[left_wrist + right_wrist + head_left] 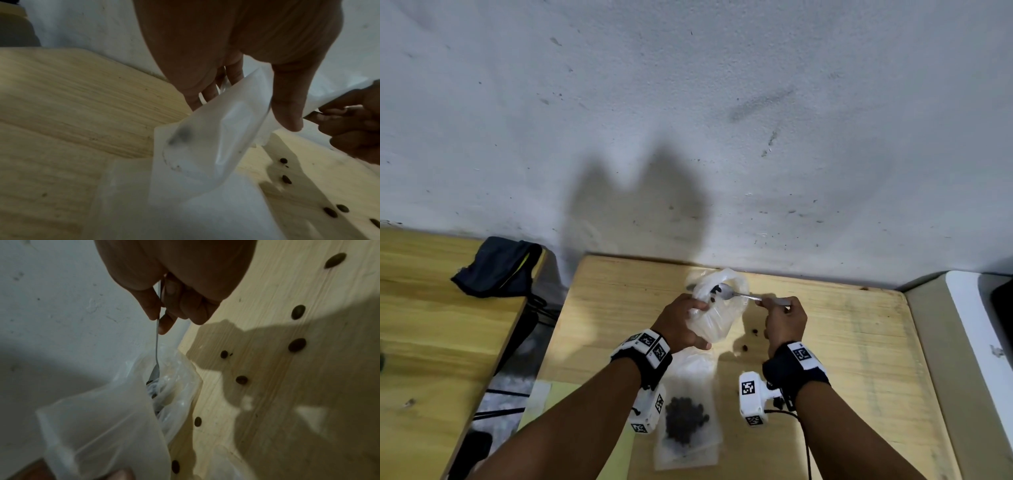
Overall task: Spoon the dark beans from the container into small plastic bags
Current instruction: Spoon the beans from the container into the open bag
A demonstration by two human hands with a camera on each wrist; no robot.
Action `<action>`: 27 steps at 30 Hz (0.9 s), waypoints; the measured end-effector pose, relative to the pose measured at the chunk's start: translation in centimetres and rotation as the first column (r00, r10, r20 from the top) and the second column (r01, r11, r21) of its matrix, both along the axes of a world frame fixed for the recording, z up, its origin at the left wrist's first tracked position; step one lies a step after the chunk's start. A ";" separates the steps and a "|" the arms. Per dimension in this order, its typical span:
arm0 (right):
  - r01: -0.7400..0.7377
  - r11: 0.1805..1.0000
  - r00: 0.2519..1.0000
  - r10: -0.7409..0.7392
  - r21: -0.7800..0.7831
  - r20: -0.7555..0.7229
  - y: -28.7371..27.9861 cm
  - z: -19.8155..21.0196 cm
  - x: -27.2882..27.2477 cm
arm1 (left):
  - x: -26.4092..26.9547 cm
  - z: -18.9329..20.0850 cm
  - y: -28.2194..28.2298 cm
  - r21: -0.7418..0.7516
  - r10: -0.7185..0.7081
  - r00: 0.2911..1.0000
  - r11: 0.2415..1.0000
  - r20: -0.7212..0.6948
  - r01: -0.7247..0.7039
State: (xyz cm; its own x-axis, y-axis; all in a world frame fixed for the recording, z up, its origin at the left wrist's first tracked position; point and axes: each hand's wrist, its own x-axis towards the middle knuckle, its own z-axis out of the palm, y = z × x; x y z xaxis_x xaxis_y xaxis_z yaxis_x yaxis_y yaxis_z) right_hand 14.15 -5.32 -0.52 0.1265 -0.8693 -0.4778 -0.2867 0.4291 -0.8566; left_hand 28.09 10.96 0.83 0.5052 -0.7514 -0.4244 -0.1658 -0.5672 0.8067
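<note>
Plastic bag (714, 308) gripped by left hand (681, 325) fingers, right hand (786, 323) pinching spoon (736, 294) inside it

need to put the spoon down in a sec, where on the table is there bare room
The wooden table is bare to the right of the right hand, out to its right edge, and in the far-left corner by the wall. It is crowded in the middle: loose beans lie between the hands, and the filled bag lies flat near the front, behind the held bag.
</note>
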 end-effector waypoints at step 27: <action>-0.034 0.999 0.999 0.036 -0.041 0.033 1.1 -0.1 1.3 | 0.3 -1.3 -0.3 -0.058 -0.051 0.991 0.997 0.125 0.058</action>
